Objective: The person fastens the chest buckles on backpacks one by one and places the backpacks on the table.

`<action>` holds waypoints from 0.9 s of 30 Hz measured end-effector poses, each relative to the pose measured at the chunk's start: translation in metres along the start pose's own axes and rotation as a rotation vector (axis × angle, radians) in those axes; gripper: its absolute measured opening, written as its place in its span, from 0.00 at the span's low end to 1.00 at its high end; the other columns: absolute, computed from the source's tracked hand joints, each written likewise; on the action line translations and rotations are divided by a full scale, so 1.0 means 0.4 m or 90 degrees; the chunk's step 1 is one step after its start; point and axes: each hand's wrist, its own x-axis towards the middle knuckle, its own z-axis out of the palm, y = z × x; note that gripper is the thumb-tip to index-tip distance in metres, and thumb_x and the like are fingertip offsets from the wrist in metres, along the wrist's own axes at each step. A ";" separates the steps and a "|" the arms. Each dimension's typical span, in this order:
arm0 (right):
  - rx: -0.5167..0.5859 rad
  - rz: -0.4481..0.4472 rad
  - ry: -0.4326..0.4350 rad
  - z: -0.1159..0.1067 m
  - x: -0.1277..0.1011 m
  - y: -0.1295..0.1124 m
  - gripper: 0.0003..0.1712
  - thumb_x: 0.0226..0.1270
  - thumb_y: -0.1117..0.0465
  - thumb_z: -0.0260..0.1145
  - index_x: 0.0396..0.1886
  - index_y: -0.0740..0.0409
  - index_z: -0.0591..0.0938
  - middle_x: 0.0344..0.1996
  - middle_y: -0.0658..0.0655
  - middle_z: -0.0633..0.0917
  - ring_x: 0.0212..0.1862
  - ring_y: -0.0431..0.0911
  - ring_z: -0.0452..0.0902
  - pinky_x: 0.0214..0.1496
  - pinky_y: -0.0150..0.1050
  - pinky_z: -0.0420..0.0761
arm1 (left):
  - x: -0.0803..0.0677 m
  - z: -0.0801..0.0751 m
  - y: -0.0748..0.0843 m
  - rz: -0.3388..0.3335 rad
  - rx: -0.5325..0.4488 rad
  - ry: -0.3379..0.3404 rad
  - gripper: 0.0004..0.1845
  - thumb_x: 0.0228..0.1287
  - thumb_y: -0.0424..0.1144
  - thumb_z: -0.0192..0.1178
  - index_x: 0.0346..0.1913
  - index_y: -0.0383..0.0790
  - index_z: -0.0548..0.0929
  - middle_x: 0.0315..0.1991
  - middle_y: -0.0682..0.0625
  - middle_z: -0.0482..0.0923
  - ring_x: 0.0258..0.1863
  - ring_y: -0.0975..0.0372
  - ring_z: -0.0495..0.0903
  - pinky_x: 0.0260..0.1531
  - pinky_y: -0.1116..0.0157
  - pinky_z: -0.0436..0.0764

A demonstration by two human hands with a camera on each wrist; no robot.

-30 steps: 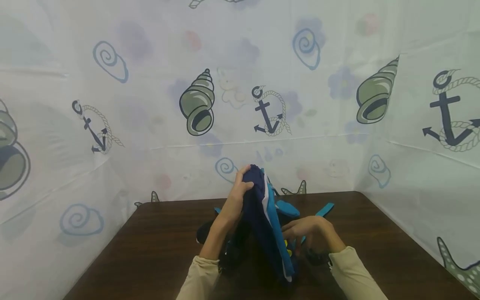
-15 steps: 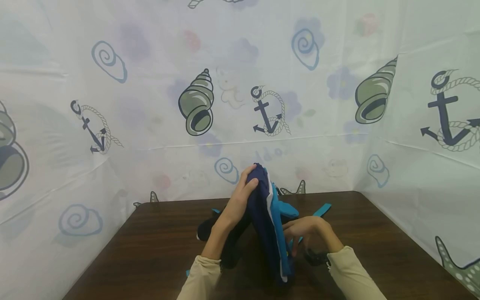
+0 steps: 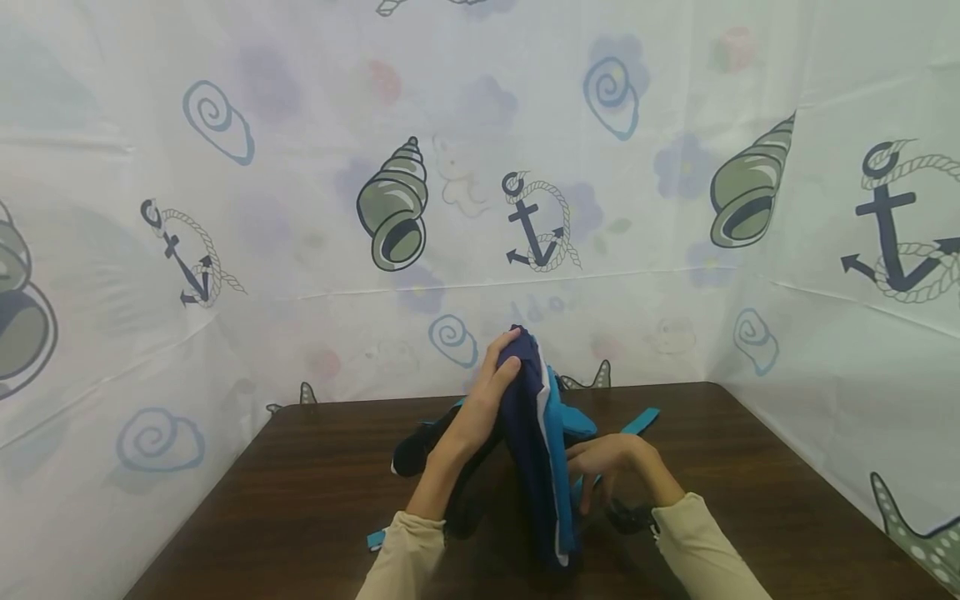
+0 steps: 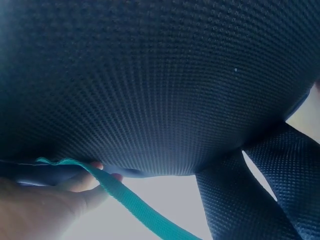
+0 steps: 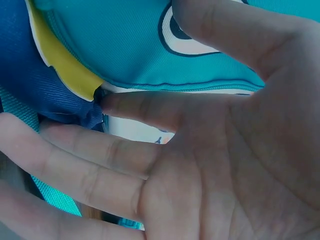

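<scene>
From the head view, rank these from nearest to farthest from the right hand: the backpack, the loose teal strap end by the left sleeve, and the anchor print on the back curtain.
1. backpack: touching the right hand, just to its left.
2. teal strap end: on the table, past the backpack, beside the left sleeve.
3. anchor print: up on the back curtain, beyond the table.

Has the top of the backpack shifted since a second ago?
Yes. The backpack top, gripped by the left hand, has drifted slightly right, toward the starfish print at the table edge.
</scene>
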 end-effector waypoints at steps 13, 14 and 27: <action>0.037 -0.014 -0.025 0.006 0.000 -0.005 0.23 0.76 0.56 0.51 0.65 0.61 0.69 0.38 0.67 0.87 0.42 0.59 0.86 0.45 0.59 0.85 | -0.004 0.020 0.002 0.008 0.020 -0.007 0.36 0.71 0.61 0.44 0.78 0.65 0.46 0.80 0.51 0.40 0.76 0.47 0.51 0.72 0.37 0.54; 0.037 -0.016 -0.028 0.006 0.000 -0.006 0.24 0.75 0.56 0.50 0.66 0.61 0.68 0.38 0.67 0.87 0.42 0.59 0.86 0.46 0.59 0.85 | -0.003 0.020 0.002 0.012 0.018 -0.011 0.36 0.72 0.60 0.44 0.78 0.64 0.45 0.80 0.50 0.40 0.75 0.47 0.51 0.72 0.37 0.54; -0.005 -0.124 0.073 -0.020 -0.035 -0.024 0.26 0.73 0.60 0.55 0.68 0.60 0.67 0.47 0.62 0.83 0.47 0.58 0.84 0.49 0.58 0.84 | -0.005 0.029 -0.002 0.018 0.018 0.011 0.33 0.73 0.61 0.43 0.77 0.64 0.47 0.79 0.51 0.42 0.73 0.47 0.55 0.70 0.38 0.59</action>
